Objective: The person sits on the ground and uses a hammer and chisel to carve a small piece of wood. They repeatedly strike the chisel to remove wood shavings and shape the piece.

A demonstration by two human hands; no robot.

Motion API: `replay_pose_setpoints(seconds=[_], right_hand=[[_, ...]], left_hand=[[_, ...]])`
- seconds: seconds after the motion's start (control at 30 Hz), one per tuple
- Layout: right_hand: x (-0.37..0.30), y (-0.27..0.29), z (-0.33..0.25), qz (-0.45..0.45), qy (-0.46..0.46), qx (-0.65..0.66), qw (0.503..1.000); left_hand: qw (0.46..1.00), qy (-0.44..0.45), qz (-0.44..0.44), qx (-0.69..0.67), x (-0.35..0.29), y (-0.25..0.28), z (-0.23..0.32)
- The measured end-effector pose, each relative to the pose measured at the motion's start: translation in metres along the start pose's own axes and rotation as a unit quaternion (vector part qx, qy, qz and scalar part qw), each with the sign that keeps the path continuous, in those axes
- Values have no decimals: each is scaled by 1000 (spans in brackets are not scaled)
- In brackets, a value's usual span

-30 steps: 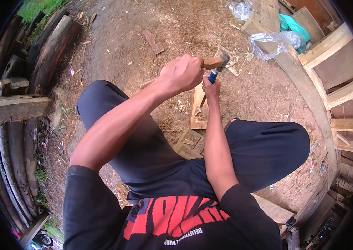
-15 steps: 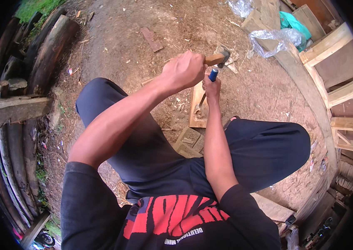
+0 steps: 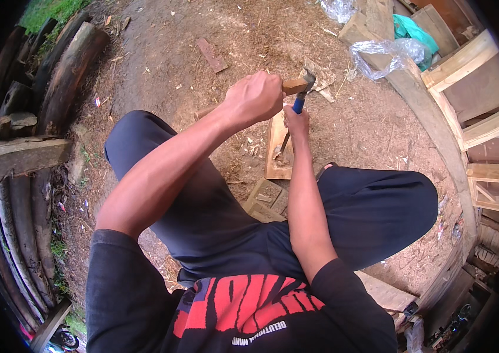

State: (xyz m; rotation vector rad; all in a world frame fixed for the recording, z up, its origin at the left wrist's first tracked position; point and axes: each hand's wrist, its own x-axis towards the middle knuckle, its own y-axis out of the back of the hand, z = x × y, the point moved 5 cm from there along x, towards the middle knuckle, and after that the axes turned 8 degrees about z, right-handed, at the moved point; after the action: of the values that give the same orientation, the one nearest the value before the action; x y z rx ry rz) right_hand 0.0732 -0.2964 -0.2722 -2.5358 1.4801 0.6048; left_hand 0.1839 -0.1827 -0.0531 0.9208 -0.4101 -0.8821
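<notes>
My left hand (image 3: 255,97) is closed around the wooden handle of a hammer (image 3: 294,87). The hammer's dark metal head is at the butt of a chisel and seems to touch it. In my right hand (image 3: 297,122) I grip that chisel (image 3: 298,106) just below its blue handle's top. Its metal blade slants down to a pale wooden board (image 3: 275,137) on the ground between my legs. Where the tip meets the board there is a rough cut with loose chips. My left forearm and hand cover part of the ground beyond.
A block of wood (image 3: 266,199) lies near the board, and a flat reddish-brown piece (image 3: 212,55) farther off. Logs (image 3: 72,73) are stacked at left. Wooden frames (image 3: 473,76), clear plastic (image 3: 379,57) and a green bag (image 3: 415,32) are at right. Wood chips litter the dirt.
The hammer head has come down and slightly left, closing the gap to the chisel's butt. The chisel and my right hand have shifted slightly left in the picture, as has the board.
</notes>
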Motion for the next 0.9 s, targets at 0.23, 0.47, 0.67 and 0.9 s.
replay_pose_setpoints(seconds=[0.23,0.47,0.67,0.9], right_hand=[[-7,-6,4,-41,-8,-7,999],[5,4,-9,-25,26,45,998],[2,-3,-22,-35,35,73,996],[-2,-7,-27,-28,55,70,996]], left_hand=[[1000,2,18,1,1,-1,1],[1000,-2,15,17,3,6,-2],[999,27,5,19,6,14,-5],[1000,-14,25,11,3,8,-3]])
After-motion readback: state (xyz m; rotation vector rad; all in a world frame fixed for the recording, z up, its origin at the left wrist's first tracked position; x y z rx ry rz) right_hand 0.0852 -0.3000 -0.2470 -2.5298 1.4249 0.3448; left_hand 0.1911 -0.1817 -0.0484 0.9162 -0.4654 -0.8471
